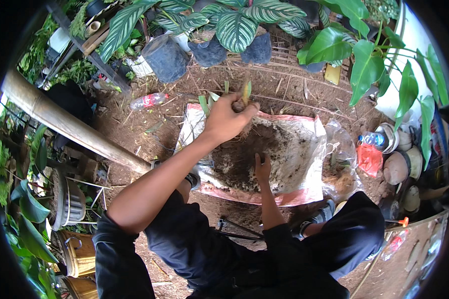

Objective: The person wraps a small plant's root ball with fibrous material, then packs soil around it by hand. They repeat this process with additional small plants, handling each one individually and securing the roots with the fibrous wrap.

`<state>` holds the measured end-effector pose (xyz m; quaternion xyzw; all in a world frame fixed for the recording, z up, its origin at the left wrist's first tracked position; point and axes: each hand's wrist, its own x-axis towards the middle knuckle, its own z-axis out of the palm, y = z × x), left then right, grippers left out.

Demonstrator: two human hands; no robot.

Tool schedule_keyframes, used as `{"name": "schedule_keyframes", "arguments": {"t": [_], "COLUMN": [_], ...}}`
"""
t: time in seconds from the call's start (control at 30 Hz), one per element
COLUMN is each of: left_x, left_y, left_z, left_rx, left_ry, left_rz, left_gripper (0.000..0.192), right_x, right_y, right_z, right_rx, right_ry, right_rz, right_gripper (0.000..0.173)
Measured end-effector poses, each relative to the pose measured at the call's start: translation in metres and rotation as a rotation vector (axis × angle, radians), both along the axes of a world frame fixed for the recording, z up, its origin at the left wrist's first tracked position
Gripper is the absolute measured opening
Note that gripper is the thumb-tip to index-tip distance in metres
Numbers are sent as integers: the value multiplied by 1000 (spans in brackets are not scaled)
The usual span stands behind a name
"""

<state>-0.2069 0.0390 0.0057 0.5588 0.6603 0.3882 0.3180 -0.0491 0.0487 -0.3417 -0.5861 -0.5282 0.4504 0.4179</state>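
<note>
My left hand [226,119] grips a rooted plant base [239,105] with a short yellow-green stem stub [245,91]. Fine roots hang beneath it over a heap of dark soil [234,159]. That soil is spread on a white woven sack [303,160] with reddish edges, laid on the ground before me. Lower and to the right, my right hand [262,170] is over the soil, thumb and finger apart, with nothing visible between them. Cut leaf pieces [204,104] lie by the sack's far left corner.
Black plant bags [165,58] with striped-leaf plants line the far side. A plastic bottle [149,101] lies at left, near a bamboo pole [75,121]. Right of the sack are a clear plastic bag [338,164] holding fibrous material, a red bag [369,160] and stacked pots [396,168].
</note>
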Motion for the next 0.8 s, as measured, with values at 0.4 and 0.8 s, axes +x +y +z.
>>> {"name": "schedule_keyframes", "arguments": {"t": [0.4, 0.8], "left_x": [44, 20], "left_y": [-3, -13], "left_z": [41, 49], "left_rx": [102, 115], "left_ry": [-66, -145], "left_rz": [-60, 4], "left_gripper": [55, 61], "right_x": [32, 43], "right_y": [28, 8], "right_z": [72, -12], "right_rx": [143, 103], "right_ry": [351, -161], "right_rz": [140, -50], "right_gripper": [27, 28]}}
